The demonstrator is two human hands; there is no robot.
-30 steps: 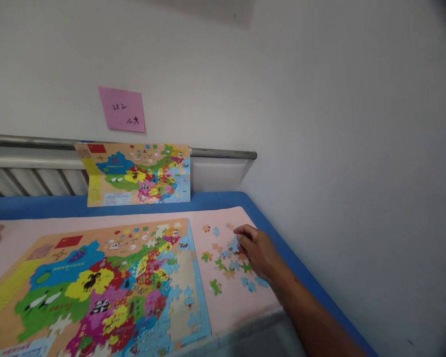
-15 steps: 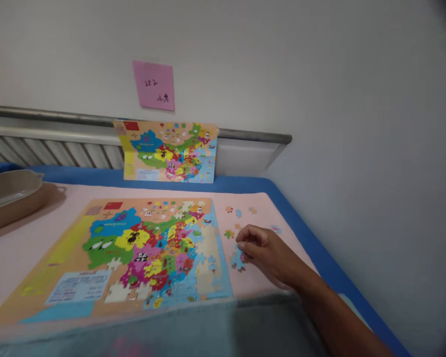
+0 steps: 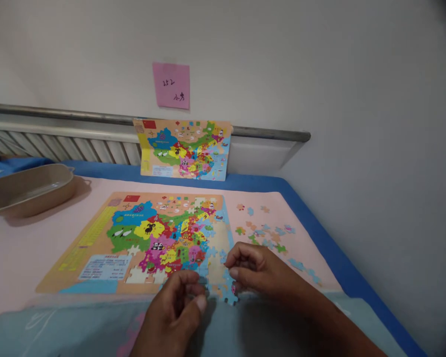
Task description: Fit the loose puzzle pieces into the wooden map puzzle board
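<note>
A jigsaw puzzle of a colourful map [image 3: 96, 213] lies flat on the pink surface, with pale gaps at its right side, top right and lower edge. My right hand [image 3: 256, 270] is closed, thumb against the forefinger, over the puzzle's right edge. A light-blue puzzle piece with a pink mark [image 3: 230, 294] shows just under its curled fingers and appears gripped by them; part of it is hidden. My left hand [image 3: 180, 305] hovers at the puzzle's lower edge, fingers loosely bent and thumb apart, with nothing visible between them.
Several loose puzzle pieces [image 3: 277, 233] lie right of the puzzle. A matching picture sheet [image 3: 186, 151] leans against the wall rail [image 3: 271, 133]. A brown basin [image 3: 29, 191] sits at the left. A pink note [image 3: 171, 85] is stuck on the wall.
My left hand has come into view at the lower edge. My right hand has moved left and nearer to me with the blue piece. The view has shifted left.
</note>
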